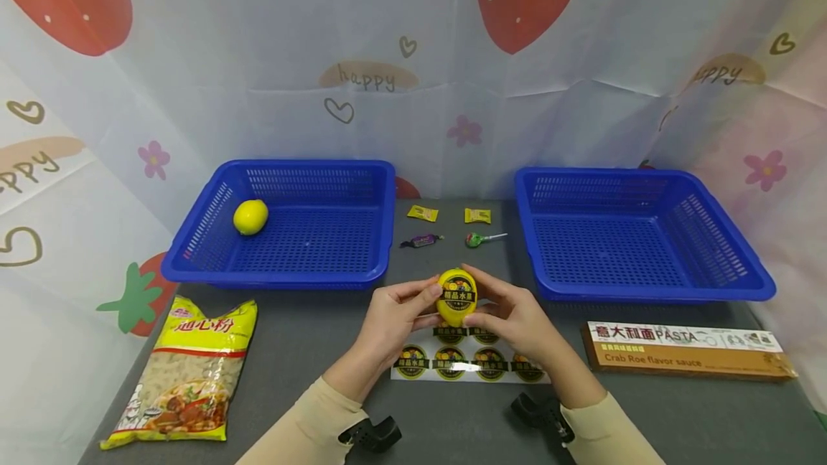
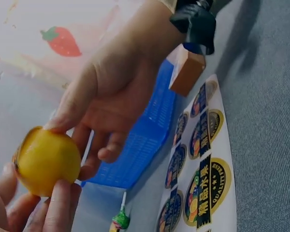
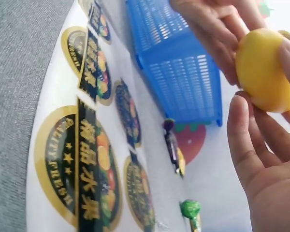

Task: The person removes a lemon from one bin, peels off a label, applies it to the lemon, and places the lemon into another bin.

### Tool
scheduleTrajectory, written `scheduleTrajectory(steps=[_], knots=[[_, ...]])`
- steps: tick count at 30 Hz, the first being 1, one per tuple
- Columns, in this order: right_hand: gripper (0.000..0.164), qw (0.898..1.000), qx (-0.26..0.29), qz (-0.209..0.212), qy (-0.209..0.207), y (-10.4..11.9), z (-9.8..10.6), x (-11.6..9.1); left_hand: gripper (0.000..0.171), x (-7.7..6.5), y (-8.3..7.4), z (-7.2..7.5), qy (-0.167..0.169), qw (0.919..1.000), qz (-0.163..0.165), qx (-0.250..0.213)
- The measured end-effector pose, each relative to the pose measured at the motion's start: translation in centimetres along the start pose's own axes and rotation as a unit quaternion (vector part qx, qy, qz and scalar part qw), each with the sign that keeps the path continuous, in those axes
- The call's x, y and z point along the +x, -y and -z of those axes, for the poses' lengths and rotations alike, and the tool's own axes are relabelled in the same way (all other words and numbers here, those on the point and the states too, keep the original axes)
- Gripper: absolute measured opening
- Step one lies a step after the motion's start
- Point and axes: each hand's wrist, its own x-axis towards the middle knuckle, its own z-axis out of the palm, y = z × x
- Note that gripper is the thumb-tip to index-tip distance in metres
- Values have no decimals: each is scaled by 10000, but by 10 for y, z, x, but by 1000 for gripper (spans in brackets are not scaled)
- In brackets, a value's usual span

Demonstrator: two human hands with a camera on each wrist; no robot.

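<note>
From the head view, the left hand (image 1: pixel 402 311) and the right hand (image 1: pixel 517 313) both pinch one lemon (image 1: pixel 456 317) between thumb and fingertips, holding it above a sticker sheet (image 1: pixel 470 351) on the grey table (image 1: pixel 310 393). A round black-and-gold label (image 1: pixel 459 295) lies on the lemon's camera-facing side, with the left thumb at its edge. A second lemon (image 1: pixel 250 217) sits near the left wall of the left blue basket (image 1: pixel 278 282); the right blue basket (image 1: pixel 659 294) stands across from it. Between the baskets are two yellow-wrapped candies (image 1: pixel 423 213), a purple twist-wrapped candy (image 1: pixel 422 240) and a green lollipop (image 1: pixel 475 240). A bag of pasta (image 1: pixel 187 372) lies at left, a pasta box (image 1: pixel 688 350) at right.

From the left wrist, the gripped lemon shows mostly plain yellow skin, the label's edge just visible on its left side. The sheet lies to the right, apart from the fruit, its "QUALITY FRESH" lettering partly readable.

From the right wrist, fingers of both hands touch the lemon at upper right, bare skin towards the camera; the sheet fills the left.
</note>
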Motion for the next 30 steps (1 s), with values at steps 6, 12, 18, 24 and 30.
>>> scheduleTrajectory(steps=[6, 12, 18, 24, 30], knots=[[73, 9985, -542, -110, -16, 8, 3, -4, 54, -1, -3, -6, 530, 9977, -125, 411], [70, 9937, -1109, 154, -7, 21, 9, -16, 56, -2, -6, -12, 646, 9961, -170, 570], [60, 9836, -1530, 866, -410, 37, 45, -41, 56, 0, -8, -15, 600, 9970, -127, 478], [56, 9550, -2297, 971, -1604, 43, 99, -72, 54, 1, -8, -19, 628, 9967, -120, 499], [43, 9295, -2596, 349, -2595, 36, 152, -101, 52, 0, -9, -21, 667, 9968, -101, 429]])
